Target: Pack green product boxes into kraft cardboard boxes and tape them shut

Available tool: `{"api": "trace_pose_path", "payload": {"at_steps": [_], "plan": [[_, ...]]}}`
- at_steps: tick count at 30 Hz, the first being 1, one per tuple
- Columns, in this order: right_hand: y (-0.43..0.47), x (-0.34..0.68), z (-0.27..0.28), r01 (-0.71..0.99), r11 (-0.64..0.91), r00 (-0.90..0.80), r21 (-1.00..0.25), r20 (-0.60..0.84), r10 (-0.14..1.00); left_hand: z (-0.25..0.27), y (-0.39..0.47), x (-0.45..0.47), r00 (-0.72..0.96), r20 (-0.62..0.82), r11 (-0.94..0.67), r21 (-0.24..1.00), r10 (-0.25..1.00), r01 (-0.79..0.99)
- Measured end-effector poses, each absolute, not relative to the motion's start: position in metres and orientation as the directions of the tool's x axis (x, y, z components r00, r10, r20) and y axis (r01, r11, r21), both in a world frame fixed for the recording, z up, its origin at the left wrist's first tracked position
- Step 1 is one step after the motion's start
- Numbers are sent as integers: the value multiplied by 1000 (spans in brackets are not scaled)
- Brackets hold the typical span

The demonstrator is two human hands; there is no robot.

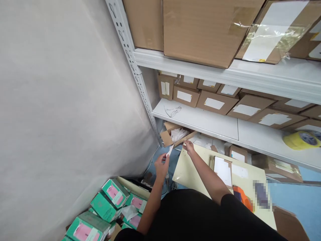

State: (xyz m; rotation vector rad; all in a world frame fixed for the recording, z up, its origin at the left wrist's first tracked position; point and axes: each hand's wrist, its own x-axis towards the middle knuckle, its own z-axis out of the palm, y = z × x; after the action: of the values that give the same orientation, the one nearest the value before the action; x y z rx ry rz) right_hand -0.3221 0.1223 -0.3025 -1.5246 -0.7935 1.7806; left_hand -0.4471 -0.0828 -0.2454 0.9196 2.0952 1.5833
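My left hand [162,164] is closed in a pinch on a small white paper strip [170,150], which points up toward an open cardboard box. My right hand [188,147] is by the box's right flap, above the corner of the cream table [182,170]. Its fingertips are pressed together; whatever they hold, if anything, is too small to make out. The open cardboard box [166,137] sits low under the shelf, its flaps spread, with crumpled white material [178,134] inside.
A small carton with a white label [223,170] and an orange tape dispenser [247,197] lie on the table. Eyeglasses [173,111] and yellow tape rolls [298,140] rest on the shelf [208,121]. Green boxes [102,206] are piled at lower left beside the wall [75,100].
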Motion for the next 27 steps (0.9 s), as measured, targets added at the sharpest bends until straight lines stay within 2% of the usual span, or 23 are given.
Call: {"api": "trace_pose_path", "payload": {"at_steps": [3,5,7,11,14,17,20,22,24,27], "plan": [[75,-292,-296,-92,-662,-240,-744,-629,740,-254,-74,-441,-604,193,115,894,773,434],[41,-268,-289,-121,-686,-403,-717,-596,694,-259,-64,-428,-457,235,52,845,858,532],[14,-243,-280,-206,-658,-409,-724,-548,730,-265,-54,-406,-288,253,-32,799,924,601],[-9,-194,-272,-245,-568,-115,-786,-559,822,-276,-39,-348,-9,250,-185,739,968,647],[-12,-155,-277,-259,-497,137,-829,-540,830,-284,-35,-309,124,228,-257,770,966,583],[-17,-120,-284,-332,-472,278,-817,-563,778,-295,-28,-280,62,126,-140,878,990,457],[-26,-92,-292,-386,-499,288,-776,-615,734,-311,-19,-254,-83,-153,166,966,985,196],[-31,-75,-299,-403,-505,262,-764,-624,736,-322,-14,-239,-43,-310,311,951,950,-1],[-33,-59,-309,-382,-521,223,-763,-623,750,-332,-12,-224,7,-367,366,924,930,-112],[-27,-34,-329,-196,-523,240,-829,-558,795,-348,-11,-202,-49,-348,342,934,936,-99]]}}
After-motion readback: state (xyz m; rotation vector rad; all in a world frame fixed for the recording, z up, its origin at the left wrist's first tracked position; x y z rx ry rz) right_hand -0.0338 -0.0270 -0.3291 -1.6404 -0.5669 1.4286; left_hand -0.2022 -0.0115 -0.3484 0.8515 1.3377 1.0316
